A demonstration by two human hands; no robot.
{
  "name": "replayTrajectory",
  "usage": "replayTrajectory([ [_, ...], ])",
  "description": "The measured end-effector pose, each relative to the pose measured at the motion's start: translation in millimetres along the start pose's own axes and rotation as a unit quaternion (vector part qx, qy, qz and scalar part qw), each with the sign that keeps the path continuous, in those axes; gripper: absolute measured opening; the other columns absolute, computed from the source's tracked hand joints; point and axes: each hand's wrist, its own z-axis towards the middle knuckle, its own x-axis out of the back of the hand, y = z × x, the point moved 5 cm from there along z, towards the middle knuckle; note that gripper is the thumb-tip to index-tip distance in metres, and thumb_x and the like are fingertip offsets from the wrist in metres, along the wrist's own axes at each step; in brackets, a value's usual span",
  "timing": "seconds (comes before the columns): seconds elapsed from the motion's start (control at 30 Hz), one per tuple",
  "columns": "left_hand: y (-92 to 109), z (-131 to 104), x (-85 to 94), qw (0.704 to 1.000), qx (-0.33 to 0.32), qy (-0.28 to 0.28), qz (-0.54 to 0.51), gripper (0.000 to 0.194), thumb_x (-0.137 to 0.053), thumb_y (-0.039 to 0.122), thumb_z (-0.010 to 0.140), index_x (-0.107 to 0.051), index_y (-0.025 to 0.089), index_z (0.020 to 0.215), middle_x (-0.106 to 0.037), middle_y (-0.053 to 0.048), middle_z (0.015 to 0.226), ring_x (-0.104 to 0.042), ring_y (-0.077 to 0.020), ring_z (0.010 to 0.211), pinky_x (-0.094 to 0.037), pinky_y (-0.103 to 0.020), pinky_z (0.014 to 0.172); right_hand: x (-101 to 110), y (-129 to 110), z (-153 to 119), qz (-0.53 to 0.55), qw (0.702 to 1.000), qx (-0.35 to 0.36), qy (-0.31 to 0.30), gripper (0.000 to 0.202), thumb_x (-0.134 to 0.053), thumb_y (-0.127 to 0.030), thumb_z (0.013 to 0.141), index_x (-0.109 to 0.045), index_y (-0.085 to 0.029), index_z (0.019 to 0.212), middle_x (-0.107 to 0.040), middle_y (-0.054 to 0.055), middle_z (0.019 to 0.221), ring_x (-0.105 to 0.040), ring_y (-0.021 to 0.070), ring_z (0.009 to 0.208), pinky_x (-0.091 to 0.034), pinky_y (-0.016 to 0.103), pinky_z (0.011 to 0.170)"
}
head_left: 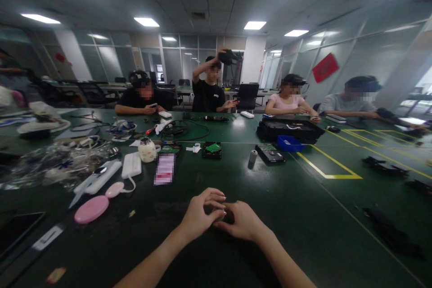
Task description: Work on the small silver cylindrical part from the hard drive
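My left hand (199,213) and my right hand (241,219) meet just above the dark green table, low in the middle of the head view. The fingers of both are bent inward, and the fingertips come together. Something small may be between them, but the fingers hide it and I cannot make it out. Beyond my hands, a small grey cylinder (253,156) stands upright. Beside it lies a hard drive (270,153), and farther left is another drive with a green circuit board (212,149).
On the left are a phone with a lit screen (164,168), a cream cup (147,150), a white power bank (131,165), a pink oval case (92,209) and clear plastic bags (67,164). A blue bin (290,143) adjoins a black tray (290,130). Several people sit opposite.
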Motion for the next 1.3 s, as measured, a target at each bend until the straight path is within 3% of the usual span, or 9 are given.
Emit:
replayTrajectory([
  [0.1,3.6,0.2,5.9,0.998,-0.014,0.031,0.054,0.033,-0.076,0.011,0.071,-0.063,0.022,0.100,-0.072,-0.004,0.101,-0.068,-0.0240,0.095,-0.051,-0.039,0.088,0.5,0.5,-0.1,0.006,1.000,-0.001,-0.001,0.029,-0.060,-0.047,0.084,-0.068,-0.020,0.092,-0.070,0.002,0.072,-0.064,0.0182,0.063,-0.036,0.024,0.058],
  [0.23,9.6,0.7,14.7,0.990,-0.021,0.058,0.128,0.032,-0.080,0.016,0.067,-0.067,0.022,0.095,-0.075,-0.002,0.081,-0.062,-0.0307,0.100,-0.042,-0.047,0.092,0.4,1.4,0.4,0.010,1.000,-0.005,-0.002,0.030,-0.060,-0.048,0.084,-0.068,-0.020,0.090,-0.070,0.002,0.073,-0.063,0.0180,0.064,-0.035,0.024,0.057],
  [0.3,12.8,0.5,15.6,0.987,-0.026,0.054,0.149,0.033,-0.080,0.015,0.066,-0.068,0.023,0.096,-0.075,-0.001,0.078,-0.063,-0.0304,0.096,-0.042,-0.045,0.089,0.3,1.8,0.7,0.011,1.000,-0.007,-0.002,0.029,-0.060,-0.048,0.083,-0.068,-0.020,0.089,-0.070,0.002,0.074,-0.063,0.0178,0.064,-0.035,0.023,0.056],
  [0.53,13.0,-1.6,7.6,0.985,-0.044,0.019,0.164,0.019,-0.077,0.016,0.070,-0.071,0.023,0.087,-0.073,-0.001,0.103,-0.066,-0.0230,0.092,-0.046,-0.034,0.084,-1.6,2.6,1.2,0.012,1.000,-0.016,0.000,0.022,-0.060,-0.039,0.082,-0.068,-0.019,0.085,-0.072,0.004,0.075,-0.064,0.0177,0.063,-0.036,0.023,0.057],
  [0.7,4.5,-0.5,5.3,0.985,-0.035,0.020,0.170,0.029,-0.082,0.025,0.069,-0.070,0.025,0.096,-0.074,-0.001,0.100,-0.065,-0.0241,0.094,-0.047,-0.035,0.085,-3.2,2.2,1.7,0.008,1.000,-0.021,0.006,0.022,-0.059,-0.038,0.083,-0.068,-0.019,0.079,-0.072,0.004,0.074,-0.065,0.0178,0.063,-0.035,0.023,0.056],
  [0.87,4.9,0.6,6.5,0.981,-0.036,0.035,0.186,0.022,-0.080,0.025,0.072,-0.071,0.026,0.092,-0.076,-0.001,0.097,-0.065,-0.0255,0.095,-0.046,-0.038,0.086,-4.9,4.4,1.9,0.002,1.000,-0.029,0.010,0.026,-0.061,-0.045,0.082,-0.069,-0.020,0.083,-0.072,0.004,0.073,-0.065,0.0192,0.064,-0.034,0.024,0.054],
  [1.07,12.6,-1.9,10.5,0.973,-0.046,0.070,0.216,0.021,-0.077,0.022,0.073,-0.069,0.024,0.092,-0.076,-0.001,0.085,-0.062,-0.0286,0.096,-0.042,-0.043,0.086,-5.1,4.8,1.8,0.010,0.999,-0.037,0.005,0.029,-0.060,-0.047,0.083,-0.069,-0.020,0.089,-0.072,0.004,0.075,-0.066,0.0194,0.065,-0.036,0.024,0.055],
  [1.3,13.8,-5.1,6.4,0.975,-0.059,0.058,0.206,0.030,-0.072,0.013,0.076,-0.064,0.025,0.102,-0.075,0.002,0.080,-0.063,-0.0250,0.092,-0.045,-0.038,0.084,-2.2,2.5,0.3,0.027,0.999,-0.042,-0.010,0.027,-0.061,-0.045,0.083,-0.070,-0.021,0.093,-0.073,0.003,0.079,-0.067,0.0191,0.068,-0.040,0.024,0.059],
])
